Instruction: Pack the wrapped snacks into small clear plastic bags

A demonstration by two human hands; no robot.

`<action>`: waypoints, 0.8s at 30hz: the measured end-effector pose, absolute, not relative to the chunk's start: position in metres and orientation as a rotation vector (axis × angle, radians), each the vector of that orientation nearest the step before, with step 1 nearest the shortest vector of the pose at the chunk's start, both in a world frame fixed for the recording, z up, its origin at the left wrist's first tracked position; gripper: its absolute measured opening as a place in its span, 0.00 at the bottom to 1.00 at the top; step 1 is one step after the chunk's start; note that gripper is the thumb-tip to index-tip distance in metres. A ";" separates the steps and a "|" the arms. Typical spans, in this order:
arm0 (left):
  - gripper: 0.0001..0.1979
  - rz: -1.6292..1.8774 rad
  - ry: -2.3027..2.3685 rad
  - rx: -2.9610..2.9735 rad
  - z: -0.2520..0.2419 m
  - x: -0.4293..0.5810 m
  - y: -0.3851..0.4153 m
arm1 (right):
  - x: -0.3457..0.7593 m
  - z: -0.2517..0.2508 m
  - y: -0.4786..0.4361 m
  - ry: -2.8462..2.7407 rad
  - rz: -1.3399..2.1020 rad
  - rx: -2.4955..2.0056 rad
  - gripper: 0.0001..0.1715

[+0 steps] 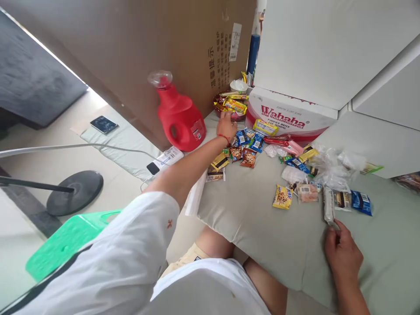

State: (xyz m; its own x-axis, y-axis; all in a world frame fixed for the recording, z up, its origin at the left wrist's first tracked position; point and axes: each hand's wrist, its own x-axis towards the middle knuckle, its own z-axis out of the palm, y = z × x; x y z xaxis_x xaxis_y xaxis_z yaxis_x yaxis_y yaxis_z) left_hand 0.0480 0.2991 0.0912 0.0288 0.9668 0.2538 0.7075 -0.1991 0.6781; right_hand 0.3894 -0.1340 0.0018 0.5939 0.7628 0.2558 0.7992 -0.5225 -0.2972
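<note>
My left hand (226, 126), a red cord on its wrist, is stretched far out to a dark bowl (241, 116) heaped with wrapped snacks. Its fingertips lie at the bowl's near rim, and whether they hold anything is hidden. My right hand (343, 253) rests low on the pale green cushion (256, 227) with fingers curled. Its knuckles are just below the near end of a long silver packet (328, 204). Loose snack packets are scattered between the hands, among them a yellow cookie packet (282, 196) and a blue one (361, 202).
A white and red Wahaha box (288, 117) stands behind the snacks. A red detergent jug (179, 116) stands left of the bowl against a big cardboard box (147, 48). Clear plastic wrappers (331, 168) lie at right. Phone (104, 124), green stool (68, 238) and lamp base (75, 191) are on the floor at left.
</note>
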 end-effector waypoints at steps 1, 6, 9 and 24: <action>0.23 0.871 1.670 2.055 0.091 0.050 0.314 | 0.390 0.001 -0.134 -1.250 -0.127 -2.443 0.34; 0.33 0.558 1.711 2.185 0.083 0.060 0.343 | 0.387 0.000 -0.135 -1.198 -0.112 -2.454 0.34; 0.28 0.506 1.895 2.148 0.076 0.064 0.338 | 0.387 0.001 -0.135 -1.192 -0.073 -2.447 0.34; 0.14 0.298 1.834 2.479 0.113 0.011 0.189 | 0.391 -0.004 -0.133 -1.230 -0.083 -2.285 0.36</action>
State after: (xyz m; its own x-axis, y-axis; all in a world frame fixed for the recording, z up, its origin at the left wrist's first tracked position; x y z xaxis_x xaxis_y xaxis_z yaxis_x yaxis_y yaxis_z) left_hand 0.0113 0.1891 0.1129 0.2811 0.9511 0.1283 0.9427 -0.2986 0.1485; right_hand 0.3910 -0.1329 -0.0039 0.5816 0.7568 0.2983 0.7901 -0.4383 -0.4284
